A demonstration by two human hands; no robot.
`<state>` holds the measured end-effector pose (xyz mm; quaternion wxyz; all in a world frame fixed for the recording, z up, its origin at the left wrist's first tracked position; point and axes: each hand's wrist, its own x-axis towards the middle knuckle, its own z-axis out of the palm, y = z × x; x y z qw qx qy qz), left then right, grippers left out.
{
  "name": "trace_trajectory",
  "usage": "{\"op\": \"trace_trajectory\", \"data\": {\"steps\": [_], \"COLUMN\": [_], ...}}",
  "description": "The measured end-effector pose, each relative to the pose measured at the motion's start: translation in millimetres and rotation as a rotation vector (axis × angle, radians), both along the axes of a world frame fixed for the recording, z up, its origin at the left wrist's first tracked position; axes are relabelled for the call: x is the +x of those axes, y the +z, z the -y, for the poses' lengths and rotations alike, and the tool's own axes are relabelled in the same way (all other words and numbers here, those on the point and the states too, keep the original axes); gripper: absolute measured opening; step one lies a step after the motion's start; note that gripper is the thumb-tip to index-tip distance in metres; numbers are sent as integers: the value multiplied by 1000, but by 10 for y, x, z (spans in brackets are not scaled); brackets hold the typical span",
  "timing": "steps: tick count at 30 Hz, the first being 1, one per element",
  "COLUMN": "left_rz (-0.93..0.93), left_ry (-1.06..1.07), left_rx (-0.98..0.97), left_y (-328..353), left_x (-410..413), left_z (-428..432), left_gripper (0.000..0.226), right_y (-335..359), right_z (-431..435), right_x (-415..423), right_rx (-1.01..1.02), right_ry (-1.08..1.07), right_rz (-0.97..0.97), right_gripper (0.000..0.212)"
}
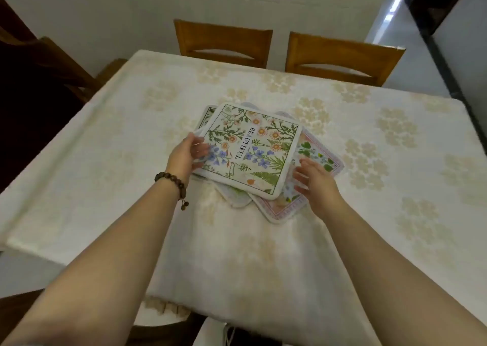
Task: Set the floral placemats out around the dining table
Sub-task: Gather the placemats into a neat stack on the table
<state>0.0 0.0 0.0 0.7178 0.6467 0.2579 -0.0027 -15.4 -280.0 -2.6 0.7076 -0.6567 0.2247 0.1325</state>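
Head view: your left hand pinches the top placemat, right hand slack beside it; a one-sided lift could drag the lower placemats.

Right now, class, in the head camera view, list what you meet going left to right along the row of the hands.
Dark wooden bead bracelet → left hand → white-edged square floral placemat printed BEAUTIFUL → right hand.
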Motion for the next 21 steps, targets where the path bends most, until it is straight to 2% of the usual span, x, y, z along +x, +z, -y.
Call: {"op": "trace_trajectory", "data": {"steps": [4, 10, 14, 17, 19, 21], "left_rz": [-62, -181, -230, -245, -291, -315], "left_ry": [-33, -72, -8, 26, 15, -47], "left_rx": [-72, 70, 72, -65, -58, 66], "left_y": [-142, -436, -522, -556, -553, -547], "left_x": [422, 919, 1097, 1186, 1223, 1253], "left_z": [-276, -500, -588, -661, -692, -720], "left_gripper": [48, 55, 48, 43, 34, 24], "right_y": [-215, -424, -493, -535, -541, -563], "right_z": [-17, -74, -156, -174, -170, -165], "right_x": [266, 665, 808, 871, 907, 942], "right_rx": [89, 170, 138, 67, 29, -3], "right_ry": [-55, -147, -146, -140, -139, -149], "right_rz": [-89, -125, -154, -200, -221, -249], "right_gripper": [11, 12, 19, 29, 17, 10]}}
